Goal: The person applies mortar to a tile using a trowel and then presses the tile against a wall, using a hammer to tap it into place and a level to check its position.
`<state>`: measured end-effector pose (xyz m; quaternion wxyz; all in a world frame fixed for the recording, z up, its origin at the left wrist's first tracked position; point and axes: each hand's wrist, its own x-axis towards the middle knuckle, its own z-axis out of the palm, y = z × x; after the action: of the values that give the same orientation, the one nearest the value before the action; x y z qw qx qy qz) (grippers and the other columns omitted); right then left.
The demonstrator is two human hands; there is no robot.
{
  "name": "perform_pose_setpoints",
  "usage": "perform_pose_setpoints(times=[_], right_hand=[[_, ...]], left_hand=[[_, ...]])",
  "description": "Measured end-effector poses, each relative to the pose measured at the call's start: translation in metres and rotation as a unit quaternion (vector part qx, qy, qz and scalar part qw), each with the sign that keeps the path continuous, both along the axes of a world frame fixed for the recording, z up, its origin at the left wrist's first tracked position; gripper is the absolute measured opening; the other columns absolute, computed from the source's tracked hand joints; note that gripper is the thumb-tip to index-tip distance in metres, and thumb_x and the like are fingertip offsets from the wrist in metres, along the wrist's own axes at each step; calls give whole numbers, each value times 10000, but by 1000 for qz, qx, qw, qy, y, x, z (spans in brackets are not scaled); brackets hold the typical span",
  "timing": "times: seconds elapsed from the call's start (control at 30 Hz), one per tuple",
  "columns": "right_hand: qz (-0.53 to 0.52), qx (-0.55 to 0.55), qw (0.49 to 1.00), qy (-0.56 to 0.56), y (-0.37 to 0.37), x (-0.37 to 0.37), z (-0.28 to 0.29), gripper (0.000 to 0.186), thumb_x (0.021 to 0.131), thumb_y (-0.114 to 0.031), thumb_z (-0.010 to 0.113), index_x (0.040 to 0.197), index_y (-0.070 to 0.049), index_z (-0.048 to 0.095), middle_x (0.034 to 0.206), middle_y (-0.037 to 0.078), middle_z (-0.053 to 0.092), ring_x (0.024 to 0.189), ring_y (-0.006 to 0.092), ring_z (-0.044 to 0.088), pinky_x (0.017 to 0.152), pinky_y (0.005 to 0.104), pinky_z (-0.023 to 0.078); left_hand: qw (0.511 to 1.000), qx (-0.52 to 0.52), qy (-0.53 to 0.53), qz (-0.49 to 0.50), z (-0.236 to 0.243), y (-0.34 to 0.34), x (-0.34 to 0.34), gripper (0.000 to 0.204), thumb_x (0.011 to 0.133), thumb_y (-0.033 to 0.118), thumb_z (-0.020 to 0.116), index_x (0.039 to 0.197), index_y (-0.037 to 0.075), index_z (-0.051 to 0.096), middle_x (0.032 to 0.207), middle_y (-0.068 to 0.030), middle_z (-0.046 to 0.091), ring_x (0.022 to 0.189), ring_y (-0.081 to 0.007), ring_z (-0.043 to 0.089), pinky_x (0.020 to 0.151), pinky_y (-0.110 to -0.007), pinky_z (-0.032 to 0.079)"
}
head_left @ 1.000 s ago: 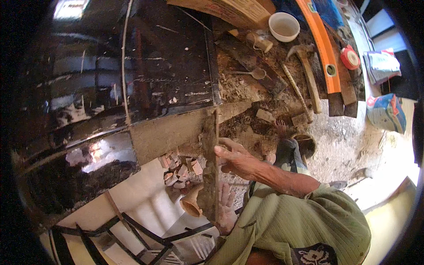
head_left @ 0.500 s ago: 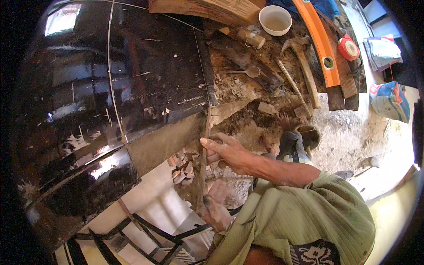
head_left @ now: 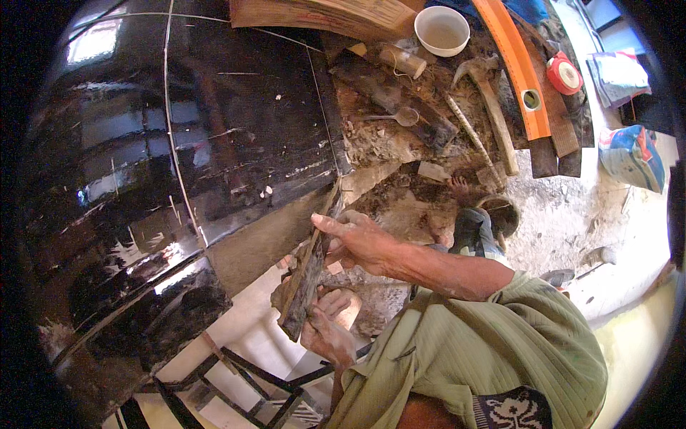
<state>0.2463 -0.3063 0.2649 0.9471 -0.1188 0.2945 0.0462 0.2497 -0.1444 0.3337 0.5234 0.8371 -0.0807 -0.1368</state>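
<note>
Both hands hold a narrow, rough, dark strip (head_left: 306,286) crusted with grey-brown dirt; its material is unclear. My right hand (head_left: 361,242) closes on the upper part, the thumb across its near edge and the other fingers partly hidden behind it. Near the lower end, my left hand (head_left: 329,329) pinches the side of the strip. The strip slants from upper right to lower left, beside a bare grey-brown band (head_left: 254,250) along the edge of glossy black tiles (head_left: 243,157).
A hammer (head_left: 491,107), an orange spirit level (head_left: 525,93), a spoon (head_left: 405,116), a white bowl (head_left: 442,32) and a red tape measure (head_left: 564,74) lie beyond my right arm. Broken pieces lie below the tile edge. A black metal frame (head_left: 243,368) stands at lower left.
The strip has turned from nearly upright to slanted, its lower end swinging left. My left hand has risen and now grips it; my right hand has shifted slightly left.
</note>
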Motion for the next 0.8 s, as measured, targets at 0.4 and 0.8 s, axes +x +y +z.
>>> perform_pose_setpoints(times=[0.4,0.8], right_hand=[[55,-59,996,24,-3,16,-12,733,784,-591,615,1225,-44,405,812,95,523,648,238,631,517,331,482],[15,-104,994,-32,1,10,-28,561,858,-531,553,1113,-40,459,910,131,585,728,245,644,592,366,533]], left_hand=[[993,-7,-107,-39,-12,3,28,425,938,280,520,947,-143,555,838,-220,640,663,-282,642,606,-355,543],[987,41,-153,18,1,-23,39,468,930,379,514,783,-59,591,714,-132,652,550,-190,621,472,-277,456]])
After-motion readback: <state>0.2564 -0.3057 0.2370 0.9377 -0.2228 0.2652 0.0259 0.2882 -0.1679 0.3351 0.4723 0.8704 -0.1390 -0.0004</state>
